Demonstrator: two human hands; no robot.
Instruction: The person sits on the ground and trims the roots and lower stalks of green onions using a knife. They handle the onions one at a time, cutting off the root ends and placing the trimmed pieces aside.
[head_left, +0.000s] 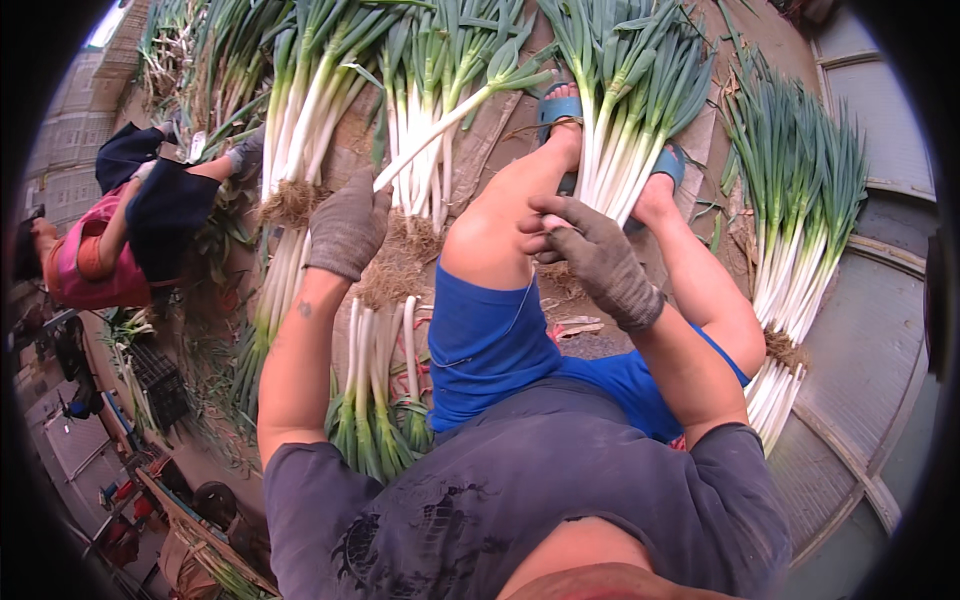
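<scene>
My left hand (349, 229), in a knitted grey-brown glove, grips the lower white end of a long Welsh onion (435, 139). Its green leaves slant up to the right, above other onions lying on the ground. Over my right knee, my right hand (596, 259) wears a similar glove with bare fingertips; its fingers are curled, and I cannot tell whether they pinch anything. A thin string (521, 304) hangs below it against my blue shorts (487, 337). A bundle of trimmed white-stemmed onions (622, 142) lies between my sandaled feet.
Piles of onions with brown roots (289, 202) lie ahead and left; another stack (795, 202) stretches along the metal panels (855, 345) at right. A person in a pink vest (97, 255) sits at left, near a black crate (157, 382). Flattened cardboard (480, 142) covers some ground.
</scene>
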